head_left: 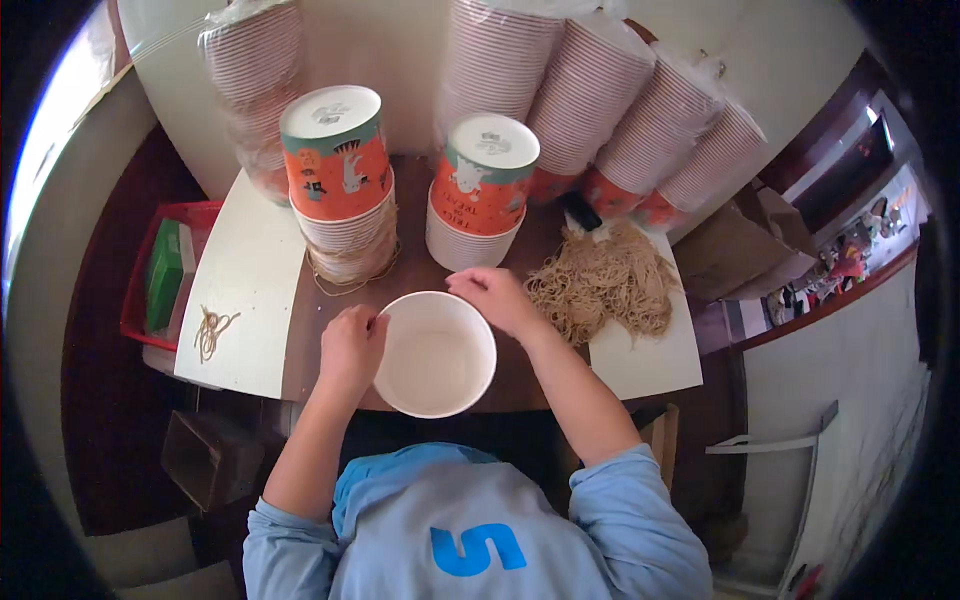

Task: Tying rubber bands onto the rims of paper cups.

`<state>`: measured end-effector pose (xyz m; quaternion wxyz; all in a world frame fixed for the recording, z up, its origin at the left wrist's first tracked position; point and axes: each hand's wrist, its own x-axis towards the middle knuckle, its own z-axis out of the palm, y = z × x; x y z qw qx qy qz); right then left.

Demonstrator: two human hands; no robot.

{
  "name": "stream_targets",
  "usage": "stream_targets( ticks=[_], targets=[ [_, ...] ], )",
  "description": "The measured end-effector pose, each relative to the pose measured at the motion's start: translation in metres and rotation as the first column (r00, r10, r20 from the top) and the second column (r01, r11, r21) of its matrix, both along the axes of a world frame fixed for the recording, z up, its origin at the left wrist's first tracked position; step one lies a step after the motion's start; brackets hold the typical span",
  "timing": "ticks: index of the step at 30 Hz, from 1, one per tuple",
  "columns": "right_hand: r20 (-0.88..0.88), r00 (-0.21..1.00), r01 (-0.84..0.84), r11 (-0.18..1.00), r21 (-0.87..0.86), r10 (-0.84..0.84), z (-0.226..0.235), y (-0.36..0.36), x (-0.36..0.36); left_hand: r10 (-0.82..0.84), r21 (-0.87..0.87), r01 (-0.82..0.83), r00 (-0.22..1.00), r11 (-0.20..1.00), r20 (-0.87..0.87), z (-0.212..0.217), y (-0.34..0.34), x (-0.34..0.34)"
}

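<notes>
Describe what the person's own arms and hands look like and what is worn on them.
Both forearms are bare. Light blue sleeves are pushed up to about the elbows. The left hand and the right hand wear no gloves; no rings, watch or bracelets can be made out.

My left hand (350,347) hides part of the white cup's (436,353) rim, and my fingertips curl out of sight there. Beyond the cup, the wrapped cup sleeves (600,90) run off the top edge. Left of the cup, the red bin's (140,290) contents are too small to tell.
</notes>
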<state>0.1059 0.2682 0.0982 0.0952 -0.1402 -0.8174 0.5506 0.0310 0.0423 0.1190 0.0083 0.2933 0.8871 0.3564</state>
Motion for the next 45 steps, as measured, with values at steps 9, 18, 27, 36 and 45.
stream_targets(
  ticks=[9, 18, 27, 36, 45],
  targets=[
    [0.056, 0.949, 0.211, 0.759, 0.615, -0.309, 0.004, 0.099, 0.062, 0.149, 0.008, -0.149, 0.985, 0.989, -0.091, 0.0, -0.014, -0.007],
    [0.168, 0.945, -0.072, 0.323, 0.943, -0.28, -0.041, 0.099, 0.042, 0.11, 0.4, -0.177, 0.976, 0.899, 0.187, -0.045, -0.031, -0.002],
    [-0.172, 0.93, 0.32, 0.946, -0.048, -0.324, 0.062, 0.134, 0.05, -0.044, 0.468, -0.097, 0.959, 0.878, 0.281, -0.028, -0.069, 0.012],
    [-0.335, 0.92, -0.012, 0.84, -0.543, -0.203, 0.204, 0.082, 0.081, -0.224, 0.654, 0.038, 0.953, 0.755, 0.203, 0.031, -0.041, 0.03],
    [-0.221, 0.948, -0.306, 0.839, -0.45, 0.227, 0.211, 0.011, 0.095, -0.683, 0.629, 0.485, 0.723, 0.607, 0.101, 0.102, 0.004, 0.036]
  ],
)
